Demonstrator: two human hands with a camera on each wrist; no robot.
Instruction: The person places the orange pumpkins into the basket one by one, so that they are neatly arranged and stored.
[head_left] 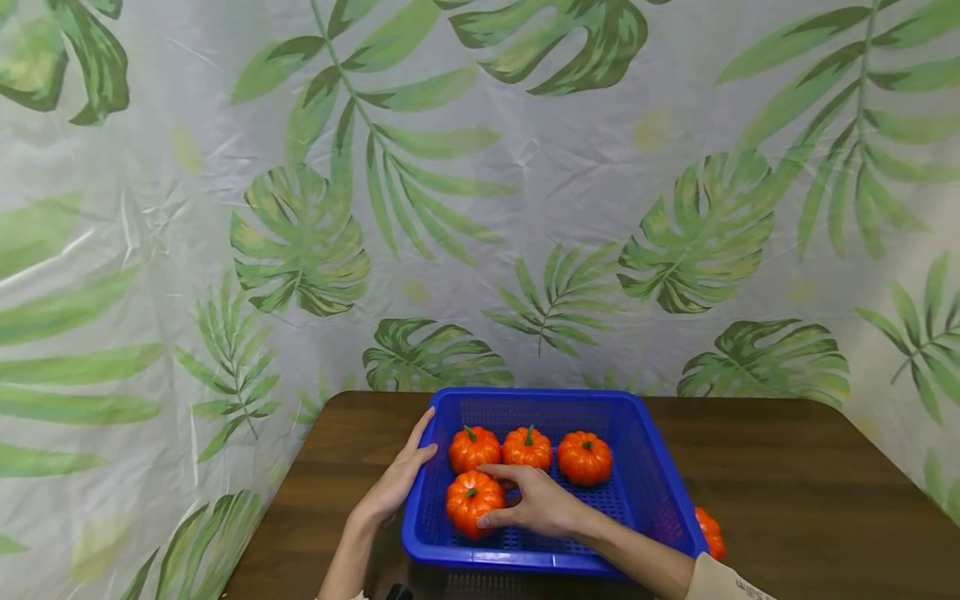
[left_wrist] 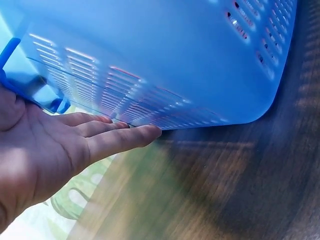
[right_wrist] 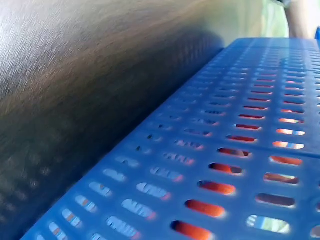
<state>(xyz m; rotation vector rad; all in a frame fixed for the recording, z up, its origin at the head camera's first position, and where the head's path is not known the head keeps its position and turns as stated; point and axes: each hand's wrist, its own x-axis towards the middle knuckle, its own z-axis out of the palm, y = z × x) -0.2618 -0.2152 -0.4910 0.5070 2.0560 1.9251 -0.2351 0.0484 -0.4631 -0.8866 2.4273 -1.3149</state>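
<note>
A blue plastic basket (head_left: 525, 560) with slotted walls stands on a brown table and holds several small orange pumpkins. My right hand (head_left: 543, 502) reaches in over the front rim and grips the front-left pumpkin (head_left: 474, 502) between thumb and fingers. Behind it sit a left pumpkin (head_left: 472, 450), a middle pumpkin (head_left: 527, 448) and a right pumpkin (head_left: 585, 458). Against the basket's left outer wall my left hand (head_left: 393, 487) rests with straight fingers, also seen in the left wrist view. Only slotted wall shows in the right wrist view; the right hand is hidden there.
Another orange pumpkin (head_left: 711, 533) lies on the table just outside the basket's right wall, partly hidden. The wooden table (head_left: 795, 483) extends to both sides. Behind it hangs a leaf-patterned sheet (head_left: 562, 167). A small black object (head_left: 400, 592) shows at the front edge.
</note>
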